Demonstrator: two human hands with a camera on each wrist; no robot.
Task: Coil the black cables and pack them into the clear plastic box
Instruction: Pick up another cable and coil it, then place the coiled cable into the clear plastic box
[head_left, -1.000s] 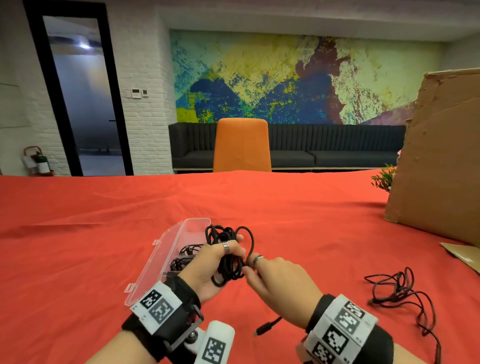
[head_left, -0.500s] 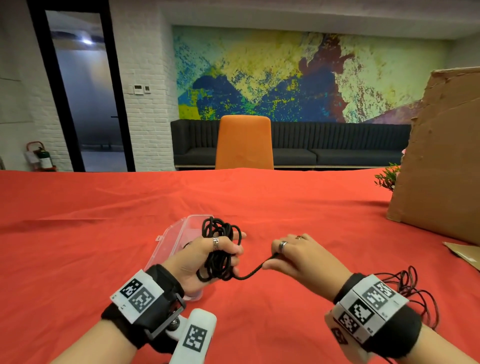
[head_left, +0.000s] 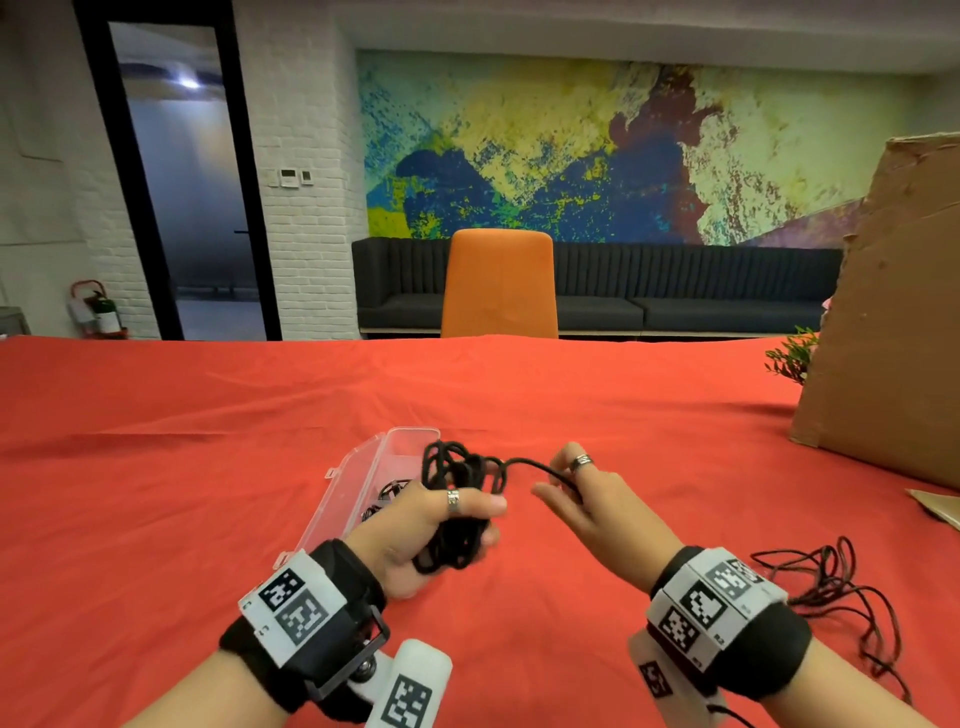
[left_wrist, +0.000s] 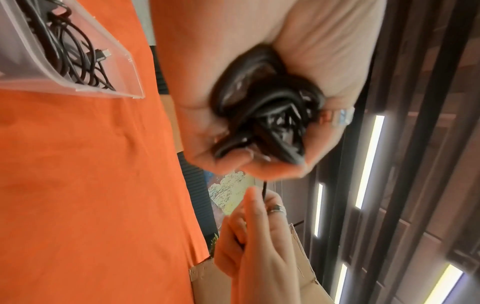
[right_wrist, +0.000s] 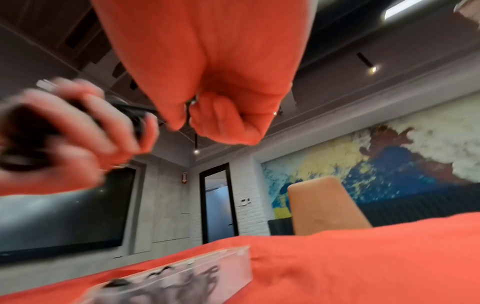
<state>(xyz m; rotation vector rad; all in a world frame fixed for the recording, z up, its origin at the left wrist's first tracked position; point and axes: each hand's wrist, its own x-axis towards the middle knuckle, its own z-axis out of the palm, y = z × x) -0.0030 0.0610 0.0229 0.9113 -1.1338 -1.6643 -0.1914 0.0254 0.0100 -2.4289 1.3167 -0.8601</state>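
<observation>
The left hand (head_left: 431, 530) has its fingers and thumb curled round a bundle of coiled black cable (head_left: 457, 499), held up off the red tablecloth (head_left: 156, 519); loops stick out above and below the fist, and a ring sits on one finger. From the top of the bundle a single strand arcs across to the right hand (head_left: 597, 514), whose fingers pinch it just beside a ringed finger; the rest of that hand's fingers are only loosely bent.

Both wrists wear black bands carrying white square-patterned marker tags; no readable words or brand names show on them.

Just behind the left hand lies the clear plastic box (head_left: 358, 478), lid open, resting on the cloth. Inside it are other black cables (left_wrist: 75, 57), loosely coiled, one ending in a small flat plug.

To the right of the right wrist a loose dark cable (head_left: 841, 592) sprawls untidily on the cloth. A brown cardboard sheet (head_left: 893, 312) stands further right, well apart.
</observation>
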